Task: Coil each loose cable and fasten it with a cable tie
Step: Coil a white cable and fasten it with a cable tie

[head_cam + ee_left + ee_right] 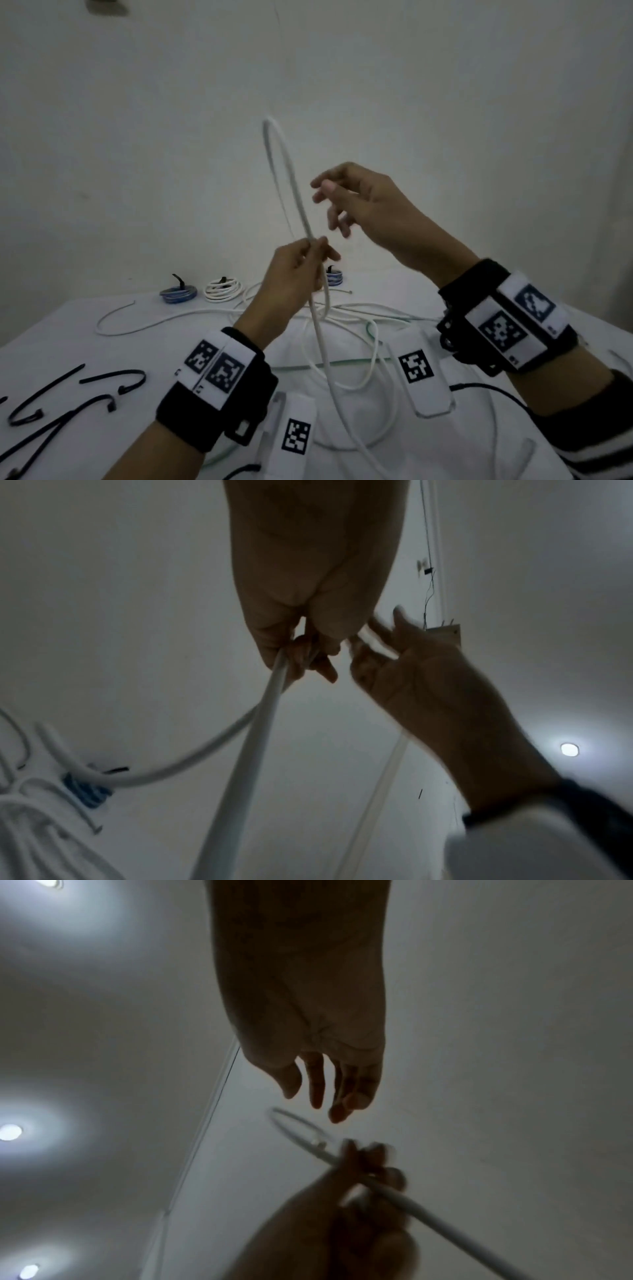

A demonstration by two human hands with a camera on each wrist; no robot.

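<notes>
Three tied coils [219, 290] sit at the far edge of the surface [51, 342]: done. Left hand [291, 274] pinches a white cable [294, 192] at the base of a first upright loop; the rest trails into the loose tangle [359, 329] below. Right hand [359, 202] apart, fingers relaxed, holding nothing. Spare cable ties [113, 380] wait near left. Judged early on this cable.

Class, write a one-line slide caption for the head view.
Left hand pinches a tall loop of thin white cable above the white table; open right hand hovers beside it.
</notes>
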